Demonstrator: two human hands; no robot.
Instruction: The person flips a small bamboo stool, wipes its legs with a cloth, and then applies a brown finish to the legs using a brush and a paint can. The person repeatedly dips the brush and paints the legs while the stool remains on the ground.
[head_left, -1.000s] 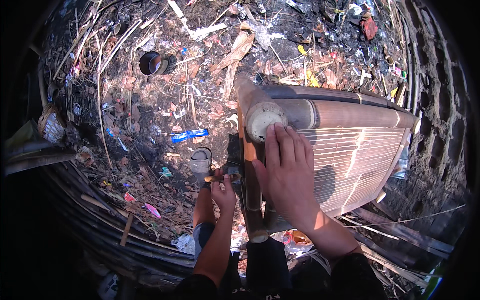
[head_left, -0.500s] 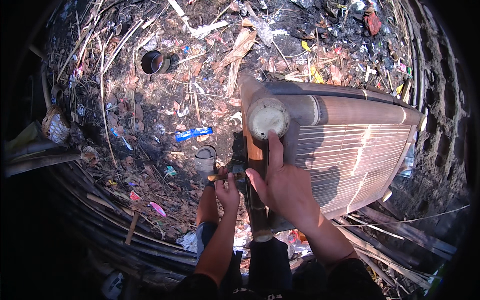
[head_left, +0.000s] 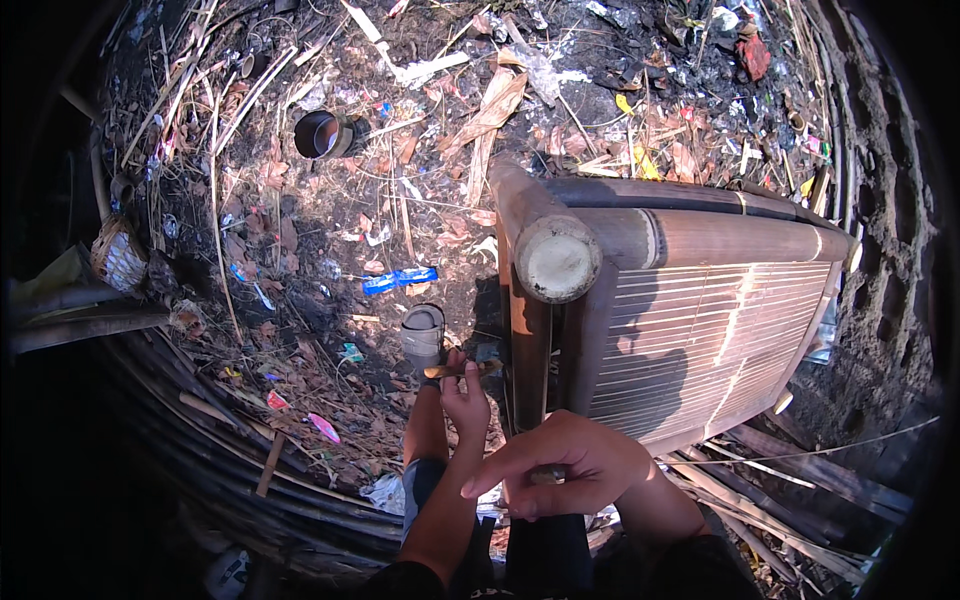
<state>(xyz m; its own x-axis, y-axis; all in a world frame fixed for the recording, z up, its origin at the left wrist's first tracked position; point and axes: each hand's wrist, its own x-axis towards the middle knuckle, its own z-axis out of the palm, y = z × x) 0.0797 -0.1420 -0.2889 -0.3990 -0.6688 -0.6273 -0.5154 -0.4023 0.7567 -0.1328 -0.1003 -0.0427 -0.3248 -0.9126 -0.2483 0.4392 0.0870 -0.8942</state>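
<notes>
My left hand (head_left: 466, 402) is closed around the brown handle of a small hand tool (head_left: 442, 372). The tool's dark end points toward the bamboo frame, and its exact kind is not clear. My right hand (head_left: 565, 462) hovers over the near end of a bamboo post (head_left: 527, 370), thumb and index finger parted, the post's cut end showing between them. Whether the fingers touch it is hard to tell. The post belongs to a bamboo furniture frame (head_left: 740, 238) with a slatted panel (head_left: 700, 350). A thick rail with a pale round cut end (head_left: 557, 261) tops the post.
Dry leaves, sticks and litter cover the ground, with a blue wrapper (head_left: 400, 280) ahead of my sandalled foot (head_left: 422, 335). A dark cup-like container (head_left: 322, 134) lies farther off. Bamboo poles (head_left: 300, 475) are at the lower left; a rough wall (head_left: 890, 210) stands right.
My right hand has left the rail's round cut end and come nearer to me, over the post's near end. My left hand still grips the tool. The whole view has shifted slightly.
</notes>
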